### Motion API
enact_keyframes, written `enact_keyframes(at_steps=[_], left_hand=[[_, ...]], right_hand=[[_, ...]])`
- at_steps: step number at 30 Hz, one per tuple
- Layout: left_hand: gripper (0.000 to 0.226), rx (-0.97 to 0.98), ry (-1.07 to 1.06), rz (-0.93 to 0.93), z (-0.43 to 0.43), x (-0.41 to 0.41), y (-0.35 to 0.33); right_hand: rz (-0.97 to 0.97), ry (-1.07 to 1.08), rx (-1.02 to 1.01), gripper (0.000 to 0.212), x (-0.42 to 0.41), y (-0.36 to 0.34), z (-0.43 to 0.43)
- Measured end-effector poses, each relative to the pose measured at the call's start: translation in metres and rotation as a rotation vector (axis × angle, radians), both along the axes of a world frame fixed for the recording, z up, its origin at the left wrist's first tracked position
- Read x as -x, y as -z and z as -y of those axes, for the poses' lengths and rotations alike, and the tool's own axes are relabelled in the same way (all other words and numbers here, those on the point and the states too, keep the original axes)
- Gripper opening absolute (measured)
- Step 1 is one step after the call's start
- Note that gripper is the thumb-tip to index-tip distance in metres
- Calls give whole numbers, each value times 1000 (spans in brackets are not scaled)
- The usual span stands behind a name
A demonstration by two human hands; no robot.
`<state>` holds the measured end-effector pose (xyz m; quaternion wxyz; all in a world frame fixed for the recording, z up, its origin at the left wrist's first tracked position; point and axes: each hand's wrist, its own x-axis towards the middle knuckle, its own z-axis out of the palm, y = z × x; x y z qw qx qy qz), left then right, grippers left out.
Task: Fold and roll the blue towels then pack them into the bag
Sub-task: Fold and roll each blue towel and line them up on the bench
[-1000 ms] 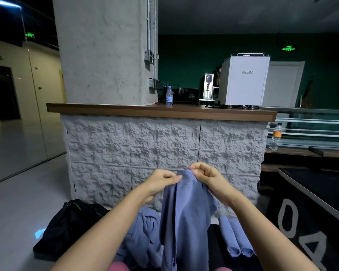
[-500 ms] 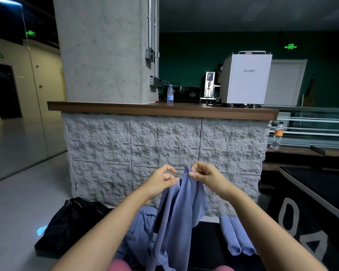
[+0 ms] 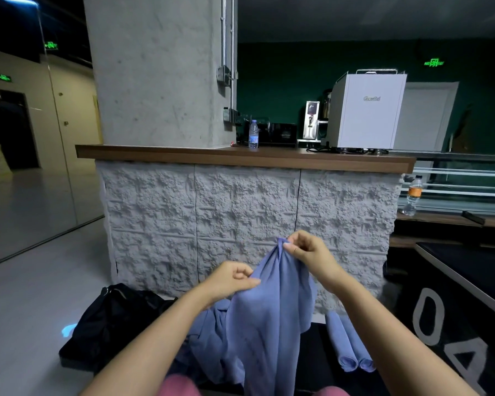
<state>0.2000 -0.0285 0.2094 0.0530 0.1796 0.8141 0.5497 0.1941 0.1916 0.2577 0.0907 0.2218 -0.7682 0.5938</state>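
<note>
- Over on your far left, a slumped black fabric bag point(image 3: 109, 324) lies on the pale grey floor point(image 3: 26, 310) near the foot of the counter. Its folds are too dark to tell whether it is open or whether anything is inside.
- Just right of the bag, a loose heap of crumpled blue towels point(image 3: 209, 335) sits low down, partly hidden behind your left forearm and outside the bag.
- Your left hand point(image 3: 229, 281) pinches a side edge of a soft blue cloth towel point(image 3: 269, 315) between thumb and fingertips, with the remaining fingers curled in.
- That towel hangs in long folds in front of you, gathered at the top and dropping past the bottom of the view between your forearms.
- Your right hand point(image 3: 309, 252) is higher than the left and pinches the towel's top corner between thumb and forefinger. Its other fingers are curled loosely above.
- Right of the hanging towel, two tightly rolled blue towels point(image 3: 346, 350) lie side by side, touching, on a dark surface, not in the bag.
- Behind everything stands a rough white stone-faced counter point(image 3: 212, 218) with a brown wooden top. A clear plastic water bottle point(image 3: 253, 135) stands upright on it, with a white boxy machine point(image 3: 366, 110) further right.
- At your far right, a clear bottle with an orange label point(image 3: 413, 195) stands on a low wooden ledge. Nearer you is a black table point(image 3: 463, 270) with large white characters on its side.
</note>
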Motion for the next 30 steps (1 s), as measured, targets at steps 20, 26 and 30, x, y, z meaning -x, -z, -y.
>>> enact_keyframes(at_steps=[20, 26, 30], left_hand=[[25, -945, -467, 318, 37, 24, -18], [33, -821, -373, 294, 0, 22, -32], [20, -641, -274, 264, -23, 10, -38]], right_hand=[[120, 239, 208, 20, 21, 28, -23], [229, -230, 206, 13, -3, -4, 8], [191, -257, 167, 6, -14, -15, 37]])
